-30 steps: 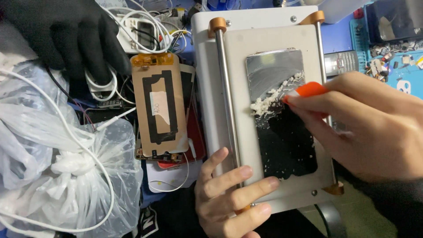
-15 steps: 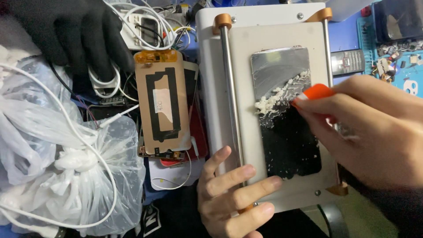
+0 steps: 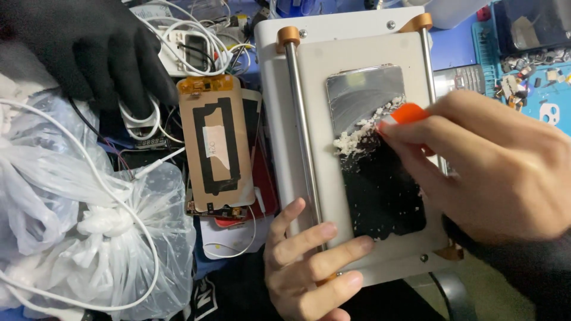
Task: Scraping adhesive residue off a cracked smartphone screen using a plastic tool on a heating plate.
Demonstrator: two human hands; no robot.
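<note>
While the right hand (image 3: pixel 488 172) pinched an orange scraper (image 3: pixel 406 113) against the phone screen panel (image 3: pixel 375 154), white residue (image 3: pixel 357 137) lay heaped at the blade. Left hand (image 3: pixel 309 267), fingers spread, pressed the near edge of the grey heating plate (image 3: pixel 309 119) carrying the panel. A brown flex assembly (image 3: pixel 217 148) lay just left of the plate.
</note>
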